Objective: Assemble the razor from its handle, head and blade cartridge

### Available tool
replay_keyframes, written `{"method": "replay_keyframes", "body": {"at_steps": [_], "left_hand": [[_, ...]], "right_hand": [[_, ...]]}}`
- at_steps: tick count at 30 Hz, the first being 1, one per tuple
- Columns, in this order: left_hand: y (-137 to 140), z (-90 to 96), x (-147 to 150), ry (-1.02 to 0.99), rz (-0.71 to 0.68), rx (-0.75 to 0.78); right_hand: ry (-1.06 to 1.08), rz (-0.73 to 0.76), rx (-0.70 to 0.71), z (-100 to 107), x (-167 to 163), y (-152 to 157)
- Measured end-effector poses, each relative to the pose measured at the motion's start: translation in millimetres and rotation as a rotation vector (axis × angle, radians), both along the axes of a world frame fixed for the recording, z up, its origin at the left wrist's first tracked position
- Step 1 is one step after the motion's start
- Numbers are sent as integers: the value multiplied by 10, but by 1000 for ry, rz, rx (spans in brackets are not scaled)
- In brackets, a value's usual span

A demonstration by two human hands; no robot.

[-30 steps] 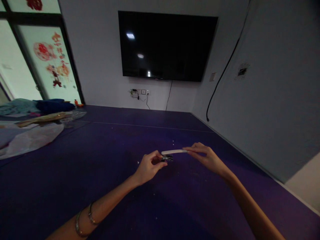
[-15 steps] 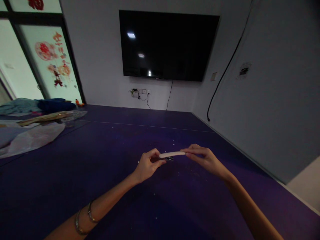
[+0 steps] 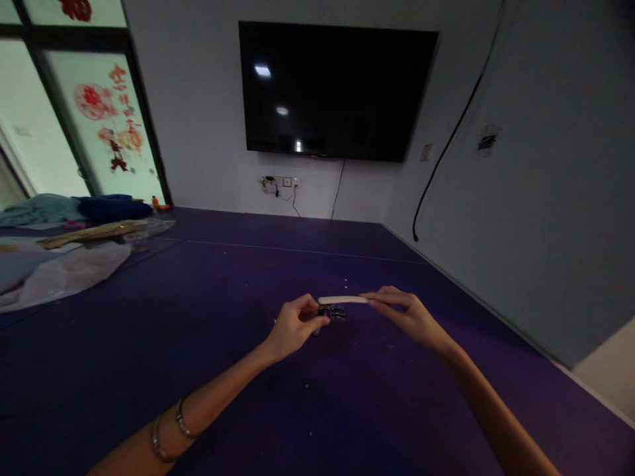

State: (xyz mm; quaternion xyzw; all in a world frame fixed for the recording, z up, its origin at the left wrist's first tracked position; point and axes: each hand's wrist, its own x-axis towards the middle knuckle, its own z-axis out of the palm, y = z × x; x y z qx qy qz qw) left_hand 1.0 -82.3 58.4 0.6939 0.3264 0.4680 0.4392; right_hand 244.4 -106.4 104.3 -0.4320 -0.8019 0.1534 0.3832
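My right hand [image 3: 399, 311] pinches the right end of a pale, slightly curved strip [image 3: 342, 300], held about level. My left hand [image 3: 296, 326] is closed, thumb against fingers, on a small dark piece like a circuit board [image 3: 338, 313], which sticks out to the right just beneath the strip. The strip's left end lies close by my left fingertips; whether they touch it I cannot tell. Fine detail on the dark piece is too small to read, and part of it is hidden by my fingers. Both hands are above the purple-blue surface [image 3: 238, 370].
Small white specks [image 3: 346, 283] dot the surface beyond my hands. Translucent plastic sheeting [image 3: 74, 272] and folded dark blue cloth [image 3: 114, 207] lie at the left. A television [image 3: 337, 92] hangs on the far wall, and a black cable [image 3: 449, 139] dangles down the right wall.
The strip's left end has risen a little from between my left fingers, and more of the dark piece now shows under it. Both hands stay nearly in place.
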Motion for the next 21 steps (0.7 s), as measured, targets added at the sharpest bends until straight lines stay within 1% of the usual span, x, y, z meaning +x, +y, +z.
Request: {"method": "replay_keyframes", "body": {"at_steps": [6, 11, 17, 21], "left_hand": [[-5, -9, 6, 8, -1, -3], [-33, 17, 15, 7, 1, 14], [-12, 6, 10, -15, -23, -21], [2, -15, 14, -60, -39, -38]], "right_hand": [[-14, 2, 13, 4, -2, -13], [-20, -52, 40, -44, 25, 40], [-6, 12, 15, -31, 18, 35], [-8, -32, 30, -36, 40, 41]]}}
